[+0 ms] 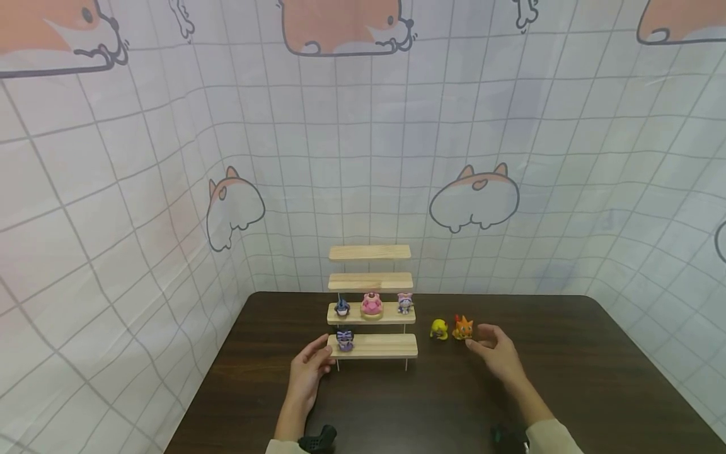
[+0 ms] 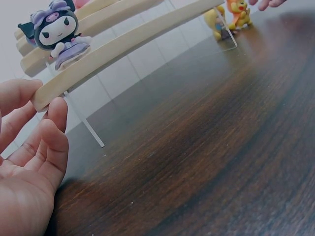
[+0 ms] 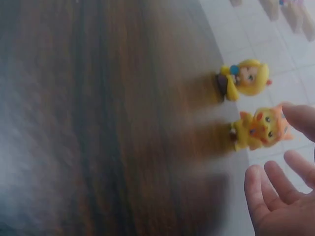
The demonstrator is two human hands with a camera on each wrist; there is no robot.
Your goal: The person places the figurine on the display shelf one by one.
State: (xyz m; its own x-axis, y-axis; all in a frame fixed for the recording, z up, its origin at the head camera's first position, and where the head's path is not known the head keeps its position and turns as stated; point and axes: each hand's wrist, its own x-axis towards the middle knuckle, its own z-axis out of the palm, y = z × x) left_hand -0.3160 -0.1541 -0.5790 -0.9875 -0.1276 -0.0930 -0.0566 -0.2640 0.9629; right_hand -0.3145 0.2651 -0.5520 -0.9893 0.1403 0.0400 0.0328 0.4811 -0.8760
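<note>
My left hand (image 1: 307, 371) pinches the left end of the lowest board of a tiered wooden display shelf (image 1: 386, 345). In the left wrist view the fingers lie above and below the board's tip. Just beside that grip, a purple-and-black figurine (image 2: 58, 33) sits on the board. My right hand (image 1: 499, 354) is spread beside an orange fox-like figurine (image 1: 462, 328) on the table; a gap shows between thumb and fingers in the right wrist view, and contact cannot be told. A yellow-haired figurine (image 3: 248, 78) stands to the orange one's left.
On the board above are a dark blue figurine (image 1: 342, 308), a pink one (image 1: 372, 305) and a purple-and-white one (image 1: 405, 303). The dark wooden table (image 1: 255, 372) ends at a grid-patterned curtain (image 1: 363, 145) behind and at both sides.
</note>
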